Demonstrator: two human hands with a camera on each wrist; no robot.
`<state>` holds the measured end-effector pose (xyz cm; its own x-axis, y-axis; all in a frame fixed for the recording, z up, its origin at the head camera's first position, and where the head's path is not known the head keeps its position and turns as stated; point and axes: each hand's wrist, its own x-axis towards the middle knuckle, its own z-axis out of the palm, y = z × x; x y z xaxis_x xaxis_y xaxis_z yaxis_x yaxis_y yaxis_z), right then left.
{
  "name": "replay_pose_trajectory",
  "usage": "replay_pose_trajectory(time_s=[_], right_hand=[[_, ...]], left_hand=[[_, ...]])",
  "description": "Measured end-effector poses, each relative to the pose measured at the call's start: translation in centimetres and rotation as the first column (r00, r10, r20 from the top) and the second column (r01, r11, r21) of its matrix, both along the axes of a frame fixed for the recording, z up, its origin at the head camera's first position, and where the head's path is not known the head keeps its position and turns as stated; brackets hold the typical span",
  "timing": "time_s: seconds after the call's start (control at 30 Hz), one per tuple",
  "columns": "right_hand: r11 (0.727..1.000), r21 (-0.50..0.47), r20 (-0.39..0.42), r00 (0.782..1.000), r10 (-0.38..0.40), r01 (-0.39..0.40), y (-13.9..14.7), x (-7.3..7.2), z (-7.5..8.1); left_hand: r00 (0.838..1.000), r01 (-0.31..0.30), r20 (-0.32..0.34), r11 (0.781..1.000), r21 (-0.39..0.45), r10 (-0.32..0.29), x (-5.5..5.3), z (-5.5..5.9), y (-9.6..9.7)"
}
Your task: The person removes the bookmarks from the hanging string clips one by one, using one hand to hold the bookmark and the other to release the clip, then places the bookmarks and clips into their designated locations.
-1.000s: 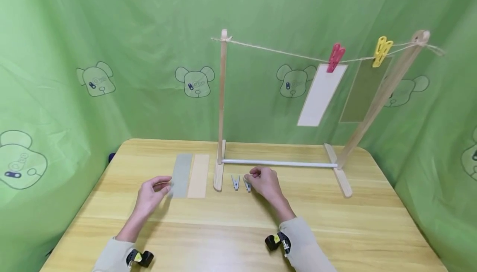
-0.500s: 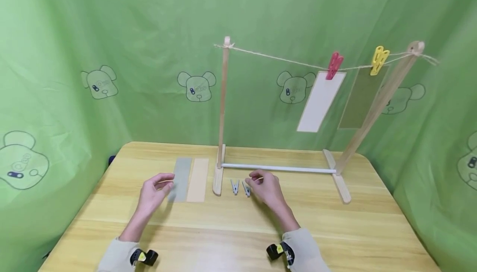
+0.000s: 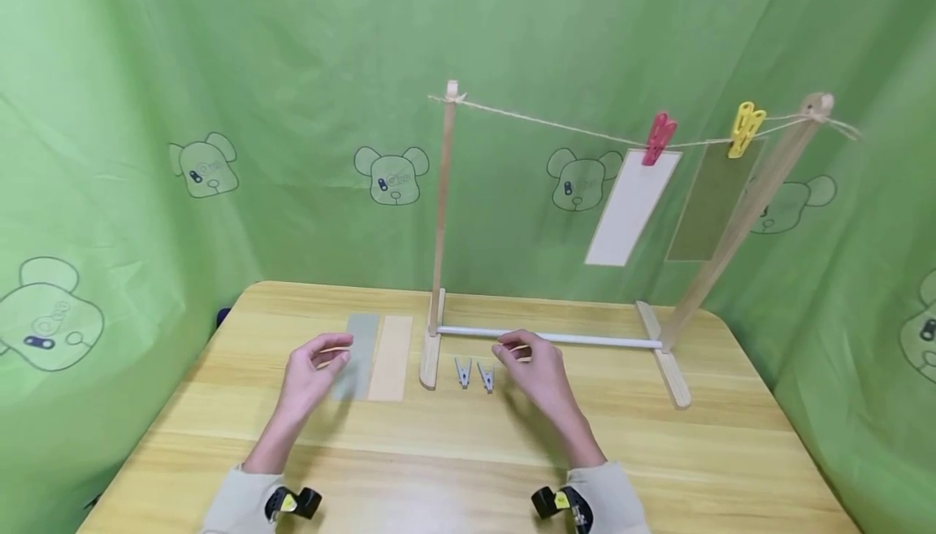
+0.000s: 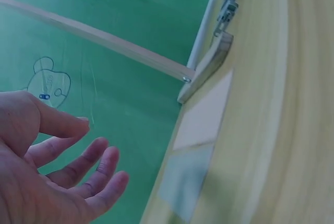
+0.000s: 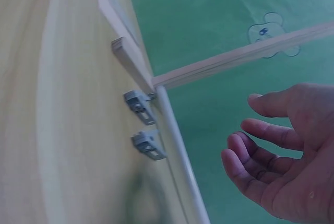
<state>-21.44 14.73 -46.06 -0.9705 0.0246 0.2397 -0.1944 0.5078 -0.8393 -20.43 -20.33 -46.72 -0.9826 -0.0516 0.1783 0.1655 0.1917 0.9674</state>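
My left hand (image 3: 310, 375) hovers over the left edge of a grey-green card strip (image 3: 360, 355), its fingers loosely bent with nothing between them. Beside that strip lies a peach card strip (image 3: 391, 359). Two grey-blue clothespins, a left clothespin (image 3: 464, 372) and a right clothespin (image 3: 486, 377), rest on the table right of the strips. My right hand (image 3: 537, 371) is in the air just right of them, fingers relaxed and empty. In the right wrist view a gap shows between its thumb and fingers. The left wrist view likewise shows the left palm holding nothing.
A wooden stand with a left post (image 3: 444, 217), a right post (image 3: 753, 209) and a white bottom rod (image 3: 556, 339) carries a string (image 3: 541, 121). A pink clothespin (image 3: 660, 140) holds a white strip (image 3: 633, 209); a yellow clothespin (image 3: 747, 130) holds an olive strip (image 3: 712, 205).
My right hand has drawn away to the right from the right clothespin, which stays on the table. My left hand has shifted slightly right over the grey-green strip. The head view has tilted up a little.
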Motion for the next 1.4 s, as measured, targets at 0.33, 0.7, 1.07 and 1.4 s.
replay_pose_trajectory(time_s=[0.33, 0.7, 1.07, 1.4], right_hand=[[0.999, -0.010, -0.023, 0.999, -0.033, 0.033, 0.6, 1.2, 2.2], [0.996, -0.082, -0.064, 0.997, -0.052, 0.047, 1.3, 2.0, 3.4], [0.991, -0.127, -0.132, 0.990, -0.056, 0.040, 2.2, 2.9, 5.1], [0.986, -0.160, -0.241, 0.968, -0.075, 0.036, 3.4, 3.4, 6.8]], left_hand=[[0.999, 0.025, -0.032, 0.996, 0.086, -0.022, -0.5, 1.3, 1.8], [0.992, 0.045, -0.119, 0.992, 0.114, -0.031, -0.7, 2.6, 3.6], [0.984, 0.095, -0.162, 0.986, 0.137, -0.072, -1.0, 3.6, 5.4], [0.971, 0.153, -0.204, 0.981, 0.124, -0.125, -1.4, 4.2, 8.1]])
